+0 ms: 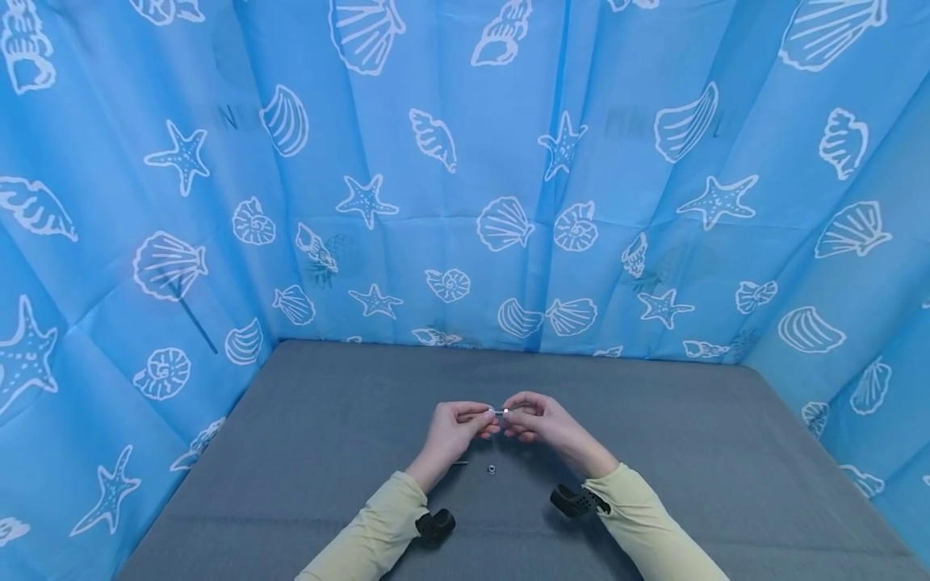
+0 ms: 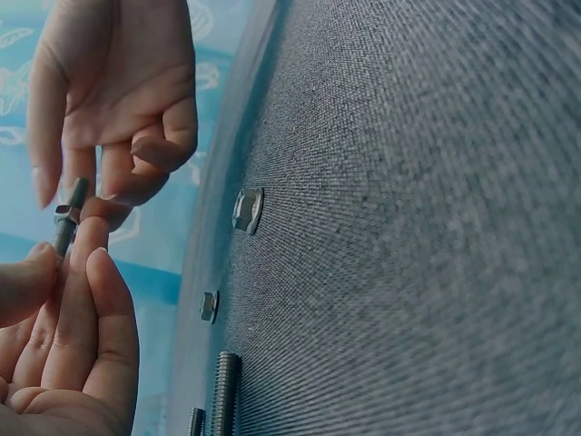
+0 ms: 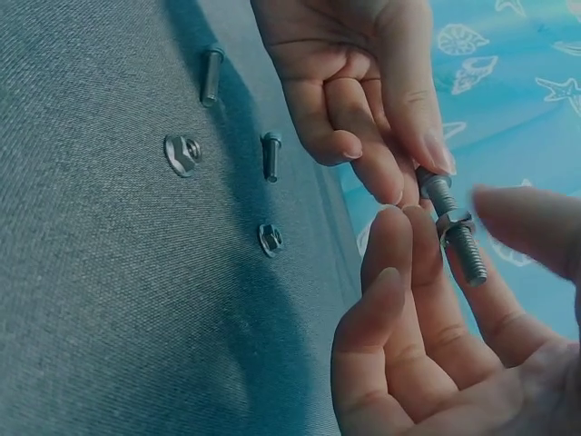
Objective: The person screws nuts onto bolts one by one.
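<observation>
My left hand (image 1: 452, 432) pinches the head end of a metal bolt (image 3: 468, 257) between thumb and fingers, its threaded shank pointing toward my right hand (image 1: 548, 425). Partway along the shank sits a flange nut (image 3: 457, 221), threaded on it. In the right wrist view, my right fingers (image 3: 438, 341) lie relaxed behind the nut and shank, while the blurred right thumb stands a little off the nut. From the left wrist view, the nut (image 2: 66, 213) shows between the two hands, with the right thumb apart from it.
On the grey cloth-covered table (image 1: 349, 387) lie two flange nuts, a nearer one (image 3: 182, 155) and another (image 3: 270, 240). Beside them lie two bolts, one (image 3: 211, 76) longer-looking than the other bolt (image 3: 272, 157). A blue shell-print curtain (image 1: 465, 186) surrounds the table's back and sides.
</observation>
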{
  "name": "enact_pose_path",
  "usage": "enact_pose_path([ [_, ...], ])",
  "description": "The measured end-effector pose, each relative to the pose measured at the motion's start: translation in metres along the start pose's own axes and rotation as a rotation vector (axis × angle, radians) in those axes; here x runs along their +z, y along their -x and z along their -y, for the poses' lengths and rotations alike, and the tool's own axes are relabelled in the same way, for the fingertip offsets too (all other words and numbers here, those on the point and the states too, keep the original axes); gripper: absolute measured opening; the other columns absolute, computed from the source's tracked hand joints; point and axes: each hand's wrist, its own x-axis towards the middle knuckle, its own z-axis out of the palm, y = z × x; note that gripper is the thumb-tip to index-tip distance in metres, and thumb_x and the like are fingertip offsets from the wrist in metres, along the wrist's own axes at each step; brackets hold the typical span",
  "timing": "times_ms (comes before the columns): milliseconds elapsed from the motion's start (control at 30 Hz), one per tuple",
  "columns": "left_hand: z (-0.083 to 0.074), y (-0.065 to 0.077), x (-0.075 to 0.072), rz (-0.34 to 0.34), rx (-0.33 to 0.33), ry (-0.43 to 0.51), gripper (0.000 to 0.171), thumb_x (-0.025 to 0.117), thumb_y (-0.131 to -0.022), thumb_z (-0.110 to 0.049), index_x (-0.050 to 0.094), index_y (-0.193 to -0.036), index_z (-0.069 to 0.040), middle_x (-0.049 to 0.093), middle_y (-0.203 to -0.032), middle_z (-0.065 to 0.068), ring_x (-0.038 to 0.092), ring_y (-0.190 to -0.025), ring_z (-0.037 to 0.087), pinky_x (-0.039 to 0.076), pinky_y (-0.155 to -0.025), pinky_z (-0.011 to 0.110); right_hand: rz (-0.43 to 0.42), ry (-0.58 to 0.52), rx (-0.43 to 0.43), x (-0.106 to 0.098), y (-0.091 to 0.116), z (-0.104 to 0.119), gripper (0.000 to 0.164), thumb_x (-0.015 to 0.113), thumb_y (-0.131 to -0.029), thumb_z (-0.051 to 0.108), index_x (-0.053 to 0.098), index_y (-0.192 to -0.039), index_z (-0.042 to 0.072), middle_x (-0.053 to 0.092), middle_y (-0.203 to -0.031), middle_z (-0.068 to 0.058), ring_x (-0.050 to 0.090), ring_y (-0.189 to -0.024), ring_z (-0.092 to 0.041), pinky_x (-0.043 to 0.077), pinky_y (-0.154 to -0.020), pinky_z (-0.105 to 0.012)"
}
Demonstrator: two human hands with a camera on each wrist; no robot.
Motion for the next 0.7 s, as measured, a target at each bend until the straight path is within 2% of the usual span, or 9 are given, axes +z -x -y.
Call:
enact_pose_path([
  [133, 0.0, 0.0006, 0.0002, 0.011, 0.008, 0.01, 0.023, 0.063, -0.091, 0.0, 0.063, -0.108, 0.015, 0.069, -0.091, 0.025, 0.069, -0.084, 0.034, 0.056, -0.076, 0.047, 0.015, 0.043, -0.018, -0.0009, -0.0008, -0.0015, 0.033, 0.061, -0.096, 0.023, 0.057, -0.115, -0.004, 0.068, -0.099, -0.012, 0.064, -0.095, -0.031, 0.054, -0.081, -0.04],
  [233, -0.0001, 0.0003, 0.0009, 0.01, 0.018, 0.013, 0.022, 0.063, -0.091, 0.0, 0.064, -0.107, 0.015, 0.069, -0.091, 0.026, 0.069, -0.085, 0.036, 0.056, -0.076, 0.048, -0.003, 0.064, 0.003, -0.0003, -0.001, -0.0006, 0.034, 0.058, -0.097, 0.026, 0.061, -0.113, -0.004, 0.068, -0.097, -0.012, 0.065, -0.092, -0.028, 0.054, -0.08, -0.039],
  [433, -0.002, -0.0006, 0.0007, 0.008, 0.012, 0.01, 0.019, 0.062, -0.091, 0.0, 0.065, -0.106, 0.012, 0.069, -0.091, 0.025, 0.069, -0.085, 0.035, 0.055, -0.077, 0.049, -0.027, 0.03, 0.057, 0.0003, -0.0005, 0.0024, 0.041, 0.057, -0.097, 0.033, 0.06, -0.113, -0.004, 0.069, -0.095, -0.012, 0.066, -0.086, -0.021, 0.054, -0.078, -0.035],
  [567, -0.0024, 0.0007, -0.0006, 0.009, -0.007, 0.004, 0.02, 0.062, -0.092, 0.0, 0.065, -0.108, 0.011, 0.069, -0.091, 0.024, 0.069, -0.084, 0.032, 0.054, -0.079, 0.05, -0.009, 0.017, 0.035, -0.0009, 0.0014, 0.002, 0.04, 0.061, -0.096, 0.027, 0.054, -0.12, -0.004, 0.068, -0.099, -0.016, 0.066, -0.09, -0.023, 0.054, -0.08, -0.039],
  [700, -0.002, 0.0009, -0.0001, 0.009, -0.011, 0.009, 0.021, 0.063, -0.091, -0.001, 0.065, -0.108, 0.012, 0.069, -0.091, 0.024, 0.069, -0.084, 0.032, 0.054, -0.078, 0.05, -0.003, 0.034, 0.01, -0.0014, 0.0015, 0.0002, 0.036, 0.062, -0.095, 0.024, 0.056, -0.117, -0.004, 0.067, -0.102, -0.02, 0.065, -0.092, -0.025, 0.053, -0.081, -0.04],
])
